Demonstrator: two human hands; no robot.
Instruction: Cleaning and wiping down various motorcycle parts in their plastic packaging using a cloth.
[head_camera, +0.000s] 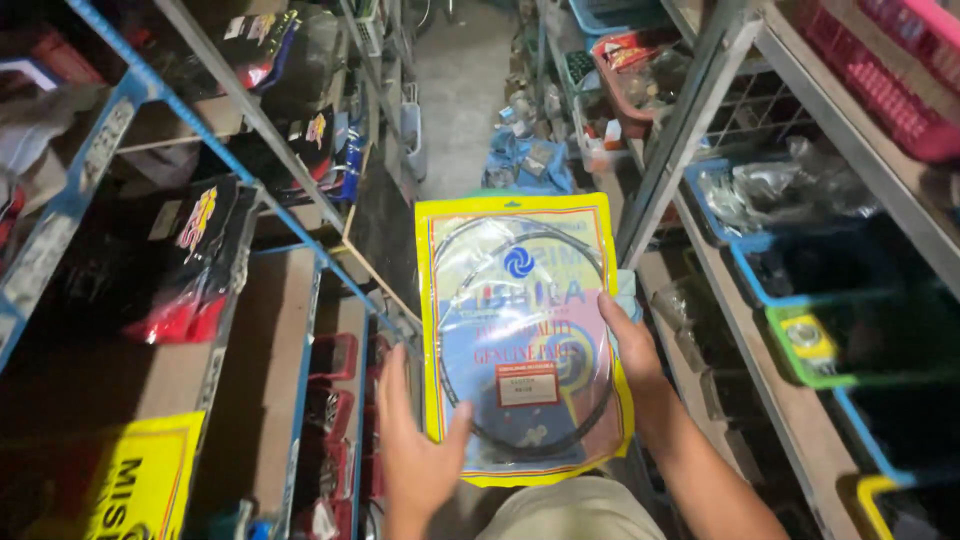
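Observation:
I hold a flat plastic packet (520, 300) with a yellow border and a blue printed front in both hands, in the aisle between two shelf racks. A black coiled cable shows through the packet's clear front. My left hand (415, 440) grips the packet's lower left corner, thumb on the front. My right hand (628, 345) holds its right edge, fingers behind it. A small red and white label sits on the lower middle of the packet.
A blue metal rack (300, 240) on the left holds black and red packets and cardboard boxes. The grey rack (700, 100) on the right carries blue, green and red plastic bins (800, 260) with parts. Boxes and bags litter the concrete aisle floor (460, 80) ahead.

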